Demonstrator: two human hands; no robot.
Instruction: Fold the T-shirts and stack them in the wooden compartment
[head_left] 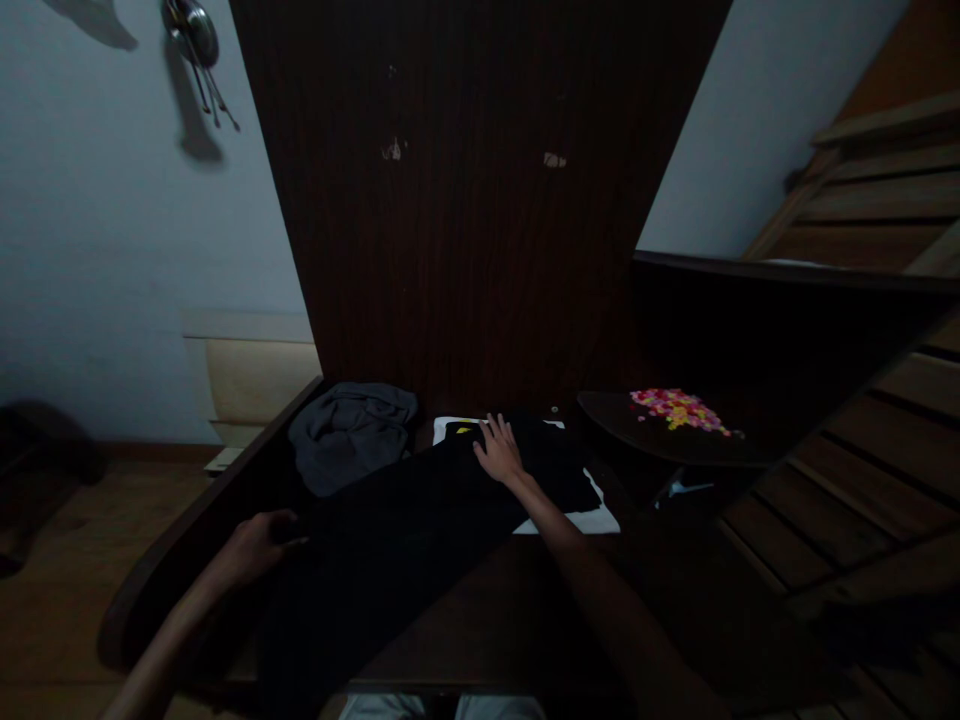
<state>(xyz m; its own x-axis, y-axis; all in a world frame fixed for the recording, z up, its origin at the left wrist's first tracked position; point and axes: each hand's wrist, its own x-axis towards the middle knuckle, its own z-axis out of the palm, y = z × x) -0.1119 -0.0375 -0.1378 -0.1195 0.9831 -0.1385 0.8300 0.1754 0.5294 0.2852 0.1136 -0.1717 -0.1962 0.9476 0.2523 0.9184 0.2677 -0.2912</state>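
Black cloth [420, 510] lies across the desk [480, 625], so dark that its folds are lost and its near end blends into shadow. Beneath it a white sheet [600, 519] shows only at the edges, the rest covered. The right hand [501, 450] rests on the cloth with fingers spread apart, beside a small yellow patch [465, 430]. The left hand [259, 545] is at the cloth's left side; whether its dim fingertips pinch anything, I cannot tell. Grey cloth [352, 435] sits bunched behind. Bright bits [679, 410] on the right-hand shelf [607, 412] are too small to identify.
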